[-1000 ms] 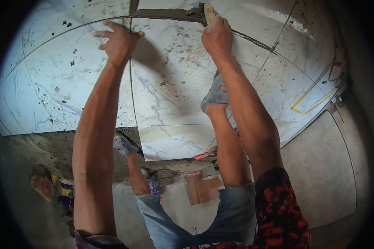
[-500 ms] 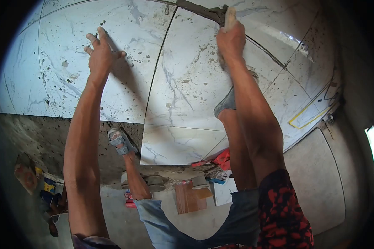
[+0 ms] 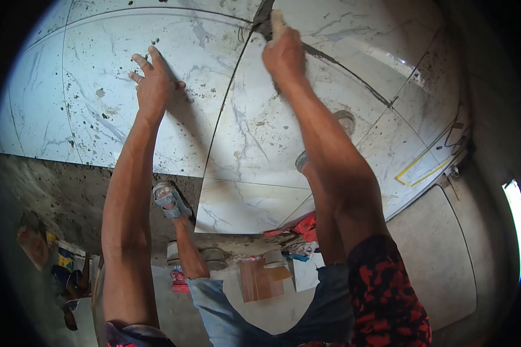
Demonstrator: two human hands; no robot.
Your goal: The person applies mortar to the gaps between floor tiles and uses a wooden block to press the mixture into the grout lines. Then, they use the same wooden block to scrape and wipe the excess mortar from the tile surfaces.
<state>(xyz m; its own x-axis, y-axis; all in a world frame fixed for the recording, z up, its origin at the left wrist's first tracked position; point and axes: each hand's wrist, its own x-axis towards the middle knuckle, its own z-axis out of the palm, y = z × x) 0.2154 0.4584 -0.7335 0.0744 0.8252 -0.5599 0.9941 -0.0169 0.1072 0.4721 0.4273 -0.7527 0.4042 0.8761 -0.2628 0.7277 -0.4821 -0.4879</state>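
Observation:
My right hand (image 3: 285,56) is closed round a pale, wood-coloured spreading tool (image 3: 278,24), whose lower part is hidden by the fist. Dark wet grout (image 3: 264,20) lies against the tool, where several tile joints meet. From there a grout-smeared joint (image 3: 353,76) runs down to the right. My left hand (image 3: 153,87) has its fingers spread over a white marbled tile (image 3: 107,75) and holds nothing. A ring shows on one of its fingers. Crumbs of dried grout are scattered over the tile around it.
My sandalled foot (image 3: 171,199) stands on bare rough ground (image 3: 69,185) beside the tile edge. The other foot is on the tiles, partly behind my right arm. Red cloth (image 3: 305,227), a brown board (image 3: 260,280) and a yellow-edged frame (image 3: 411,176) lie about. A person (image 3: 72,283) is at lower left.
My right hand has moved left along the joint with the tool, and the mound of grout now sits at the tile corner. My left hand stays spread, slightly lower and further right in view.

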